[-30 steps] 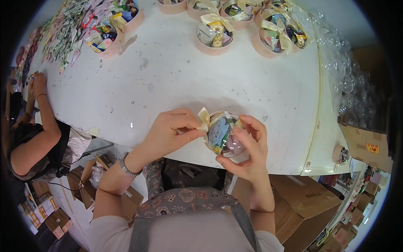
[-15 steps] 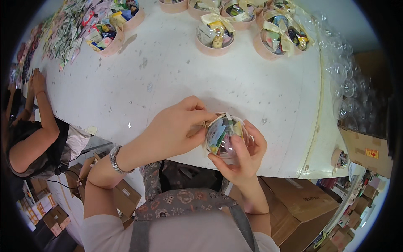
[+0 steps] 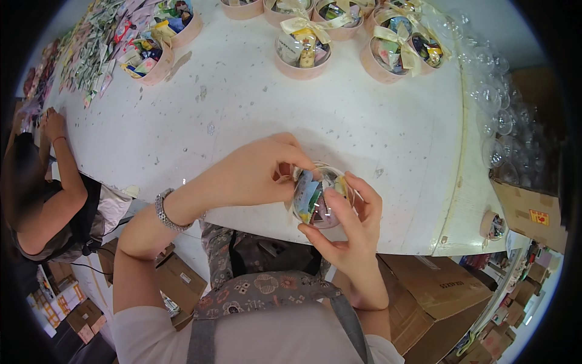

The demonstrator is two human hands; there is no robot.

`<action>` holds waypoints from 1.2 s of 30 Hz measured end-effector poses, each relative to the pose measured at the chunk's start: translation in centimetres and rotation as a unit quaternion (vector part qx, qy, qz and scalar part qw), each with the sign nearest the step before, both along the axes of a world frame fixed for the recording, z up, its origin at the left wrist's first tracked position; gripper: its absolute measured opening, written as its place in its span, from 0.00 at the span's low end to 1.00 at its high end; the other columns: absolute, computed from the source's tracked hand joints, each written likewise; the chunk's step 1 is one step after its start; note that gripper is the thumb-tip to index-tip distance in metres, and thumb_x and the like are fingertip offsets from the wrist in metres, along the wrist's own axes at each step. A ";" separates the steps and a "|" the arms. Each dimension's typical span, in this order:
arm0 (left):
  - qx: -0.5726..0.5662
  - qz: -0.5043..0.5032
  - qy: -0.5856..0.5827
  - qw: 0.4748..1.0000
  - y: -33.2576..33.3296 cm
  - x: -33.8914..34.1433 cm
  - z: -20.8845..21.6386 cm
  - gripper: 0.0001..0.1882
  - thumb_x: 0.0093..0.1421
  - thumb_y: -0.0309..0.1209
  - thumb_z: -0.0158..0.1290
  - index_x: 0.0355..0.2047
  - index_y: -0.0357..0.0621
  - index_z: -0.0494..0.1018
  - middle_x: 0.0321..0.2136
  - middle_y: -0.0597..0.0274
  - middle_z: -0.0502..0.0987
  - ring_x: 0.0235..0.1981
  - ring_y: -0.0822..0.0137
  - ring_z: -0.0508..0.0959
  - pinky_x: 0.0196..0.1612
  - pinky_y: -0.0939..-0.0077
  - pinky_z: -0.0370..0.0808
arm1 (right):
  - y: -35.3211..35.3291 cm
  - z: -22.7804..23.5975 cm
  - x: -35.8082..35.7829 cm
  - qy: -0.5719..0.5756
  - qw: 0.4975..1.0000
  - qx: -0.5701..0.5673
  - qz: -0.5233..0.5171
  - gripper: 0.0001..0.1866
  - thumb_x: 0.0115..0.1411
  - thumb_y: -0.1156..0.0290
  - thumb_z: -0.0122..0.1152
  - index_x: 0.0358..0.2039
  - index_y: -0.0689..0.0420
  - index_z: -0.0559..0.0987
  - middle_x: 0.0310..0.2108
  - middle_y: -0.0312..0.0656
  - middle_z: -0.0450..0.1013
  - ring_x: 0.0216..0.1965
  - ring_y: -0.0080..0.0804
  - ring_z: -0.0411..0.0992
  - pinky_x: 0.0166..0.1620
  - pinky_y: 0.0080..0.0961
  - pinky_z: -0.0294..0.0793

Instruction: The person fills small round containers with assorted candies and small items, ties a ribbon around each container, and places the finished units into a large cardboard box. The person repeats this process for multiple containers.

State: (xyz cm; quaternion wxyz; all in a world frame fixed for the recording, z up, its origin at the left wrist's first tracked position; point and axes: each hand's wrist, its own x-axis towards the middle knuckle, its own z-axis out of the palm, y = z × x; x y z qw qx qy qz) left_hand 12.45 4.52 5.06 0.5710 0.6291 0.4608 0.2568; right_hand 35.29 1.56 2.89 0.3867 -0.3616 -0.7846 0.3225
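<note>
Near the front edge of the table, in front of my body, is a round gift tub [image 3: 323, 216] with a clear top and colourful wrapped packets inside. My right hand [image 3: 354, 227] grips it from the right, thumb on top and fingers round the side. From the left, my left hand [image 3: 267, 173] is bent at the wrist, its thumb and index finger pinched against the tub's rim. A pale strip shows by these fingertips, but what exactly they pinch is hidden.
Several pink round tubs, many tied with cream ribbon bows [image 3: 306, 27], stand at the back. Loose packets [image 3: 91, 51] are heaped far left, near another person's hand [image 3: 54, 124]. Clear plastic domes [image 3: 497, 121] pile up right, above a cardboard box [image 3: 527, 209]. A small tub [image 3: 492, 225] sits at right.
My left index fingertip has moved slightly over the tub's rim, and the tub has turned or tilted a little. My right hand keeps its grip, and the view has shifted slightly.
</note>
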 end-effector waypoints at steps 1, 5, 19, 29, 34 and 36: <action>0.006 0.029 0.022 0.999 -0.5 0.0 -0.1 0.16 0.51 0.19 0.56 0.41 0.44 0.77 0.35 0.63 0.71 0.28 0.73 0.72 0.32 0.81 0.71 | 0.1 0.5 -0.1 -0.021 1.000 0.006 0.008 0.33 0.39 0.75 0.78 0.50 0.53 0.78 0.56 0.52 0.59 0.54 0.49 0.65 0.51 0.37 0.73; 0.033 0.084 0.124 0.988 -1.9 0.5 1.0 0.14 0.52 0.19 0.56 0.40 0.45 0.78 0.34 0.65 0.74 0.30 0.73 0.76 0.34 0.81 0.74 | 0.4 0.6 -0.1 -0.027 1.000 0.006 0.011 0.34 0.39 0.77 0.77 0.50 0.52 0.78 0.55 0.51 0.59 0.53 0.48 0.65 0.49 0.37 0.73; -0.129 0.093 0.038 0.987 -2.2 -0.1 2.1 0.14 0.58 0.26 0.58 0.44 0.38 0.74 0.32 0.68 0.76 0.31 0.78 0.74 0.35 0.81 0.74 | 0.4 -0.9 -0.3 0.054 0.999 0.007 0.005 0.34 0.36 0.78 0.77 0.49 0.53 0.78 0.55 0.50 0.59 0.54 0.47 0.65 0.49 0.36 0.73; -0.141 0.052 0.062 0.987 -1.4 -0.8 2.2 0.09 0.56 0.30 0.59 0.34 0.38 0.75 0.25 0.65 0.76 0.28 0.75 0.73 0.32 0.77 0.70 | 0.3 -0.8 -0.1 0.050 0.998 0.016 0.026 0.33 0.36 0.77 0.77 0.48 0.52 0.79 0.55 0.50 0.60 0.53 0.48 0.64 0.49 0.37 0.73; -0.169 0.057 0.058 0.982 -1.9 -0.8 3.3 0.09 0.58 0.30 0.60 0.37 0.41 0.74 0.28 0.74 0.74 0.30 0.83 0.70 0.34 0.84 0.68 | 0.5 -0.5 0.1 0.053 0.998 0.009 0.036 0.33 0.36 0.77 0.77 0.48 0.52 0.79 0.54 0.50 0.61 0.53 0.47 0.64 0.50 0.36 0.72; -0.186 0.074 0.013 0.980 -2.2 -0.9 2.8 0.09 0.59 0.30 0.60 0.35 0.42 0.72 0.30 0.73 0.74 0.30 0.83 0.69 0.31 0.86 0.67 | 0.5 -0.5 0.2 0.067 0.997 -0.007 0.038 0.33 0.37 0.76 0.77 0.48 0.52 0.79 0.54 0.50 0.61 0.53 0.47 0.64 0.50 0.36 0.72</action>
